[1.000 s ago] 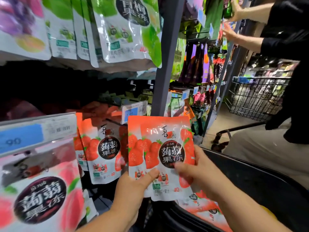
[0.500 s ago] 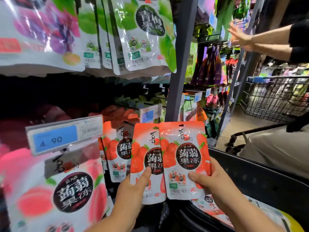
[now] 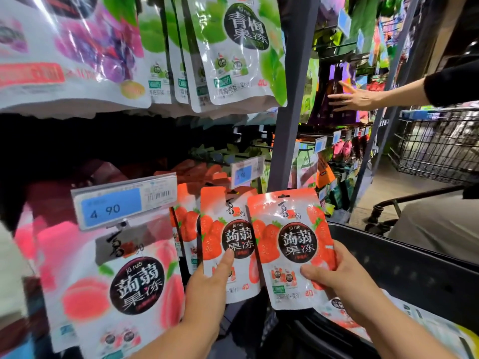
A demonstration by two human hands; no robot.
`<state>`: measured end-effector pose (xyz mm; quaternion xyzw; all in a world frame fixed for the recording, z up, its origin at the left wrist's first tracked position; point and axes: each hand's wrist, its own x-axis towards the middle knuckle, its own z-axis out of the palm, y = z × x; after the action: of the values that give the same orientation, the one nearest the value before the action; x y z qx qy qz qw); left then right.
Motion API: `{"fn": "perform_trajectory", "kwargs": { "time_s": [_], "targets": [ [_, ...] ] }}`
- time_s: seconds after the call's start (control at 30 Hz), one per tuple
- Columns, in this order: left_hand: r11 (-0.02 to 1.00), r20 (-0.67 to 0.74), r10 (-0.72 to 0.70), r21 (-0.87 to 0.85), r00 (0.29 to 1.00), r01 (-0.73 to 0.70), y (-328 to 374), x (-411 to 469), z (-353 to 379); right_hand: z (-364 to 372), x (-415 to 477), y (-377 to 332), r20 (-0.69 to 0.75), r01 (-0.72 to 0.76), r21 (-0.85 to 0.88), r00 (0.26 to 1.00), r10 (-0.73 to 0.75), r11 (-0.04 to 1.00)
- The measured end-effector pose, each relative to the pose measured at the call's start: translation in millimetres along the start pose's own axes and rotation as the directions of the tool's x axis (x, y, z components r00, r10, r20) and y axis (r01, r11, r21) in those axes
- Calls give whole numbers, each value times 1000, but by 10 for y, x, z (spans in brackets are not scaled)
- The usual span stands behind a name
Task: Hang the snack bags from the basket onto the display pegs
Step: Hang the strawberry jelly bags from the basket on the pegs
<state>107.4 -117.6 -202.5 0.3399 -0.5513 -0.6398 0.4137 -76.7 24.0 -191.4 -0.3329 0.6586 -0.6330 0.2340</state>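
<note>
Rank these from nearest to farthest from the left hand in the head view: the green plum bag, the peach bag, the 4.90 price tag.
1. Peach bag, just left of the left hand.
2. 4.90 price tag, up and left.
3. Green plum bag, high on the top row.

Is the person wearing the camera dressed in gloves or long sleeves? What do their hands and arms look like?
No gloves: the left hand and right hand are bare, with no ring or watch showing. The left forearm and right forearm are bare too, with no sleeve in view down to the picture's lower edge.
</note>
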Motion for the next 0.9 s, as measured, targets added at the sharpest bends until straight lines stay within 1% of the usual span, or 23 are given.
{"fn": "perform_trajectory", "kwargs": {
  "time_s": [0.1,0.3,0.53,0.67,0.83,0.9],
  "targets": [
    [1000,-12,-20,-4,1000,20,-14,24,15,5,5,2,20,15,-12,1000,-15,1000],
    [998,-29,-53,-19,998,52,30,42,99,19,24,-1,69,25,41,997,-28,999],
    [997,-162,-72,-14,984,71,-60,203,136,6,49,31,85,10,64,996,-16,998],
    [999,-237,-34,18,971,39,-91,296,120,4,73,58,96,4,69,995,-11,998],
    [990,-284,82,132,955,-46,-113,360,94,53,84,114,125,-12,92,992,1,996],
    [988,-314,103,139,944,-62,-94,350,94,87,84,134,134,-14,115,991,-1,993]
  ]
}}
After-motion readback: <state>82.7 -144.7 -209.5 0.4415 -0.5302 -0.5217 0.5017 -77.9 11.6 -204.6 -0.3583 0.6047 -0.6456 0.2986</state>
